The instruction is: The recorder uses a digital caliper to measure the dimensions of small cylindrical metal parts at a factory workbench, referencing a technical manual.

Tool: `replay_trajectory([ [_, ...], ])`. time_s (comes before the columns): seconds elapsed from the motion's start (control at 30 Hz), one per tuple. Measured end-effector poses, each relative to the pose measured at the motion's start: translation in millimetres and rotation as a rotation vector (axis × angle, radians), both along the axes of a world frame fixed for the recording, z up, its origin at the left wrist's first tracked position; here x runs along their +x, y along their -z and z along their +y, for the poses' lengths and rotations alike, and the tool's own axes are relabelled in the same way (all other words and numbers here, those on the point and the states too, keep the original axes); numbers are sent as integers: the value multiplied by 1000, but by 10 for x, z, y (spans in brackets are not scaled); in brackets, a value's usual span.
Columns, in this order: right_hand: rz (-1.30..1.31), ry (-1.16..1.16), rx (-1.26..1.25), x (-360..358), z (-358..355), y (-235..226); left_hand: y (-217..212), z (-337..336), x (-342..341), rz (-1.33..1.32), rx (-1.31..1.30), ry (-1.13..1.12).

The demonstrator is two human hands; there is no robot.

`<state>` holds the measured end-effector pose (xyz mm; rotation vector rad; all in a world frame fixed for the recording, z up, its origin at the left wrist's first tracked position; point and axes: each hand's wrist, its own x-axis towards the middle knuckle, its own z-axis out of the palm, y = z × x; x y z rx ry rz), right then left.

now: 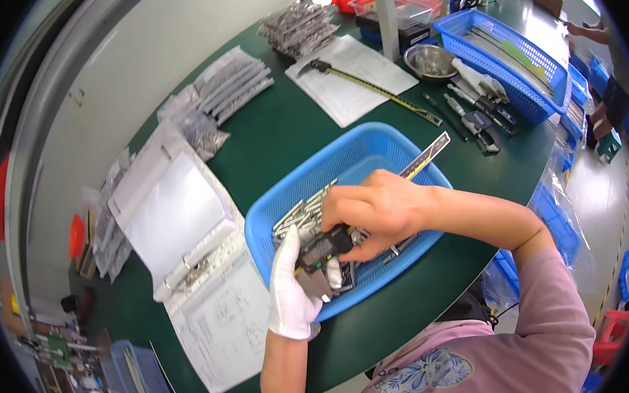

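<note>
A digital caliper (319,251) is held over the blue plastic basket (377,139), its scale beam sticking out toward the upper right. My bare right hand (380,208) is closed around the caliper's beam, fingers by the black display housing. Wearing a white glove, my left hand (292,295) is closed next to the caliper's jaws at the basket's near left side. What its fingers grip is hidden behind the jaws and the glove. Several slim silvery metal parts (302,213) lie in the basket under my hands.
Left of the basket lie an open ring binder (174,205) and a drawing sheet (225,321). Another caliper (376,88) rests on papers behind. Micrometers (474,120), a metal bowl (432,61) and a second blue basket (493,49) stand at right. Bagged parts (232,83) line the back.
</note>
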<state>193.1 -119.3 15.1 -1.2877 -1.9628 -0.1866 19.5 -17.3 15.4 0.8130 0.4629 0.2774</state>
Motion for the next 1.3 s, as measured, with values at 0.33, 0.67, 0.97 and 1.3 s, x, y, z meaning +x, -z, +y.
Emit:
replay_trajectory([
  [0.33, -214, 217, 135, -300, 123, -58, 152, -68, -25, -58, -117, -282],
  [0.67, -203, 281, 143, -411, 291, 42, 104, -100, -30, -43, -43, -342],
  [0.97, -217, 188, 239, -347, 272, 67, 78, -74, -6, -24, -107, -400],
  [1.3, 839, 171, -289, -311, 95, 144, 32, -50, -31, -87, -167, -431],
])
